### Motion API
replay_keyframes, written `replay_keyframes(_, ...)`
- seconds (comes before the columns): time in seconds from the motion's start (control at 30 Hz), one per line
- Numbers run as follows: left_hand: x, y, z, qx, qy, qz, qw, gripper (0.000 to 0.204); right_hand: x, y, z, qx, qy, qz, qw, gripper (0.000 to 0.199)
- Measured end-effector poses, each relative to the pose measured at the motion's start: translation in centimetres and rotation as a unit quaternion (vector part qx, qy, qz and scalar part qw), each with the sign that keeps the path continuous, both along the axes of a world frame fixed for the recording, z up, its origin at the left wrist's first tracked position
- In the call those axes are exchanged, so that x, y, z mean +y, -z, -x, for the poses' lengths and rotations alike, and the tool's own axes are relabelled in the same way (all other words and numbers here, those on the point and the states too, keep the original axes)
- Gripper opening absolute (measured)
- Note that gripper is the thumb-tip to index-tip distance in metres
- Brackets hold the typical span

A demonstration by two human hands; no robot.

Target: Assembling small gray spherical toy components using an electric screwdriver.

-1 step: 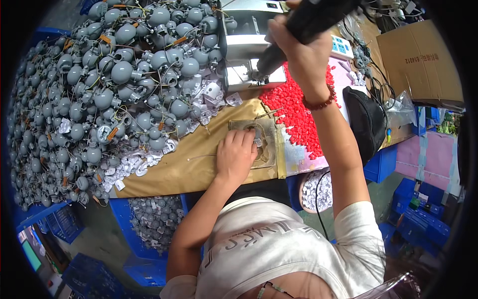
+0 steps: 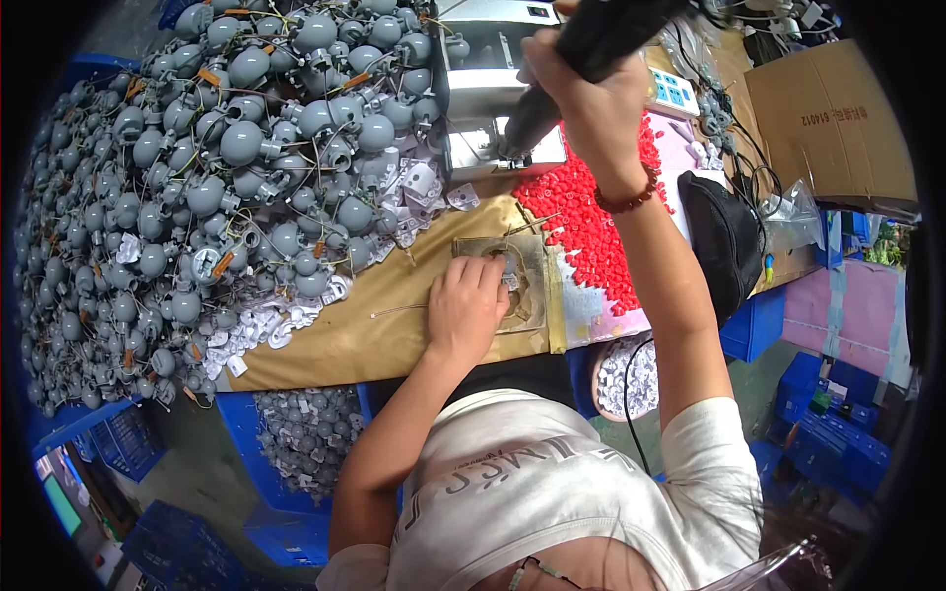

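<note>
My right hand (image 2: pixel 606 113), raised over the far part of the table, is wrapped round a black electric screwdriver (image 2: pixel 616 37). The tool's tip points down at the bright front of a box-shaped screw feeder (image 2: pixel 548 148). Nearer me, my left hand (image 2: pixel 465 307) rests on a flat, worn jig (image 2: pixel 533 311), its fingers curled on a small grey part (image 2: pixel 509 271) in the recess. Most of that part is hidden under the fingers. A thin wire (image 2: pixel 399 309) runs out leftward from beneath this hand.
Grey bulb-shaped housings with wires (image 2: pixel 241 143) are heaped at left, with white plastic pieces (image 2: pixel 266 330) along their edge. Small red caps (image 2: pixel 586 236) lie right of the jig. Farther right are a black bag (image 2: pixel 722 241), a power strip (image 2: pixel 673 91) and a cardboard box (image 2: pixel 838 128).
My right hand and the screwdriver have shifted very slightly left. My left hand stays in place on the jig.
</note>
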State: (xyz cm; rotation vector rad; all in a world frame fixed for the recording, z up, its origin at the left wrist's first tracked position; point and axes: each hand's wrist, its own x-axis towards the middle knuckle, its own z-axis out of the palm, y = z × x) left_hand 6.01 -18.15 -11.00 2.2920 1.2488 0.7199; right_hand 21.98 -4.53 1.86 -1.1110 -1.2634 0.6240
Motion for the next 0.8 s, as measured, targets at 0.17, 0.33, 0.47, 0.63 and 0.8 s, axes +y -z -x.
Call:
replay_keyframes(0.17,-0.1,0.2,0.2,0.004,-0.003,-0.005,1.0,0.034,2.3,0.8,-1.7,-0.148,0.017,-0.017,0.989,0.041)
replay_keyframes(0.33,0.0,0.4,0.1,-0.006,-0.005,-0.001,1.0,0.036,-4.6,0.0,-0.4,-0.01,-0.09,0.098,0.991,0.056)
replay_keyframes(0.47,-0.2,0.9,0.0,-0.001,-0.007,-0.008,1.0,0.037,-9.2,0.8,-0.3,-0.03,-0.124,0.099,0.987,0.066)
replay_keyframes(0.63,-0.2,1.0,0.1,-0.008,-0.015,-0.015,1.0,0.037,-10.9,1.9,-0.6,0.011,-0.13,0.069,0.989,0.066)
replay_keyframes(0.8,-0.2,0.1,0.0,0.005,-0.011,0.003,1.0,0.036,-5.1,-1.4,-0.6,0.142,-0.073,-0.118,0.98,0.048)
